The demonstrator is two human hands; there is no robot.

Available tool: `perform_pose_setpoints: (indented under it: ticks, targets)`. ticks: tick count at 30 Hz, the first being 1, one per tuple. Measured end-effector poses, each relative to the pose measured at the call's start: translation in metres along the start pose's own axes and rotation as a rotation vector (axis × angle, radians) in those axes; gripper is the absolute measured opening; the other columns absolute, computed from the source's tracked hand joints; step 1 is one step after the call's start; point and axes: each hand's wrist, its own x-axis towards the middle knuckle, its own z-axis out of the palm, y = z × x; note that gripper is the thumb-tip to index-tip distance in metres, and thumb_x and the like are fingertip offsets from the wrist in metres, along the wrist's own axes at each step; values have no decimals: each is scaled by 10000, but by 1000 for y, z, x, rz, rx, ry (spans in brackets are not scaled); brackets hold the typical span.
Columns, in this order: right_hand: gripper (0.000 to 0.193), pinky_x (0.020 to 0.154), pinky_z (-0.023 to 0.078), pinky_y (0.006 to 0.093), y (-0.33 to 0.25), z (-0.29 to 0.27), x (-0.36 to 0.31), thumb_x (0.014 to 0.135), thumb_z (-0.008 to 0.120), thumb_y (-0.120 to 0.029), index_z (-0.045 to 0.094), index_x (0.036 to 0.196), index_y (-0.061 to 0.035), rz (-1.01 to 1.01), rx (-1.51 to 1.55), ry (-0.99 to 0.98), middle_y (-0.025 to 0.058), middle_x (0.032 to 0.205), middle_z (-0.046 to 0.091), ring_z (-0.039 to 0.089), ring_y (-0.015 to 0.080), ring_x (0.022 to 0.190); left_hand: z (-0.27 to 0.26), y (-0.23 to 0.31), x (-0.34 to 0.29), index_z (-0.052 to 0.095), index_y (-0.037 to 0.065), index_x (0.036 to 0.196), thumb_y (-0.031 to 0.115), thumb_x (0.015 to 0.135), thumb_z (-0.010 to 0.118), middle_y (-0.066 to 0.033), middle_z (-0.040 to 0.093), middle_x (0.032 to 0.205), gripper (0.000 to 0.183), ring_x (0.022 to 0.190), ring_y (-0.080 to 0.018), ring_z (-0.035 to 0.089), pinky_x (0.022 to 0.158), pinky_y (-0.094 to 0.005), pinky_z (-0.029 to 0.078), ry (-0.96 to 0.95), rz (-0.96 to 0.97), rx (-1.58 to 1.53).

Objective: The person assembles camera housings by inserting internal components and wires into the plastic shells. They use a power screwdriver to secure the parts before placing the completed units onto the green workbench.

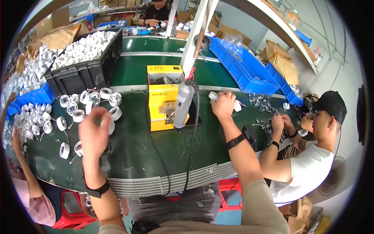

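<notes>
My left hand [93, 130] is over the left part of the green work surface, smeared by motion. Beside it stand several white round plastic housings [115, 99] with wires inside. Whether its fingers hold one of them cannot be made out. Right of the middle, my right hand [224, 104] is closed around a white plastic part [212, 95], which pokes out at the fingertips. Another bit of white with a thin wire [237, 106] shows at the far side of that hand. Between my hands stands a yellow bench machine [159, 111], with a grey electric screwdriver [183, 105] hanging in front of it.
A black crate [83, 74] heaped with white parts stands at the back left. Blue bins [245, 72] line the back right. Small metal parts [263, 103] lie near a co-worker [307, 160] on my right. Another person's arm [25, 163] reaches in at left. Black cables [157, 156] cross the front edge.
</notes>
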Motion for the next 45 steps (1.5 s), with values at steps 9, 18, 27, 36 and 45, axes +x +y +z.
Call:
perform_pose_setpoints:
  ticks: [9, 18, 27, 36, 45]
  targets:
    - [350, 929, 347, 461, -37, -92, -73, 670, 763, -115, 621, 990, -93, -490, 368, 148, 69, 1066, 542, 467, 325, 1119, 72, 13, -42, 522, -7, 1255, 280, 946, 590, -106, 638, 1101, 427, 803, -151, 643, 681, -273, 541, -1011, -270, -626]
    - [379, 886, 425, 473, -58, -137, -115, 618, 827, -256, 672, 945, -145, -859, 768, 95, 84, 1097, 549, 490, 334, 1086, 97, 25, -59, 283, 38, 1440, 279, 969, 549, -106, 555, 1214, 592, 1048, -239, 616, 872, -378, 542, -1259, -368, -1080]
    - [194, 613, 530, 273, -64, -131, -68, 777, 701, 33, 671, 967, 15, -591, 1182, -483, 101, 819, 679, 664, 184, 699, 98, 19, -55, 351, 9, 1394, 155, 948, 578, -104, 590, 1153, 521, 1009, -226, 631, 857, -354, 547, -1062, -318, -1114]
    - [222, 661, 581, 271, -77, -116, -93, 807, 671, 66, 625, 1024, 63, -47, 1621, -787, 140, 1052, 628, 673, 176, 788, 105, 18, -58, 409, -7, 1350, 54, 857, 686, -54, 598, 1086, 568, 909, -123, 608, 757, -274, 546, -880, -265, -989]
    - [239, 568, 492, 226, -69, -119, -89, 690, 759, 61, 697, 920, 39, -633, 1281, -454, 84, 804, 663, 633, 122, 734, 104, 16, -58, 426, 50, 1354, 382, 983, 493, -45, 612, 1021, 502, 810, -119, 633, 601, -236, 533, -978, -201, -870]
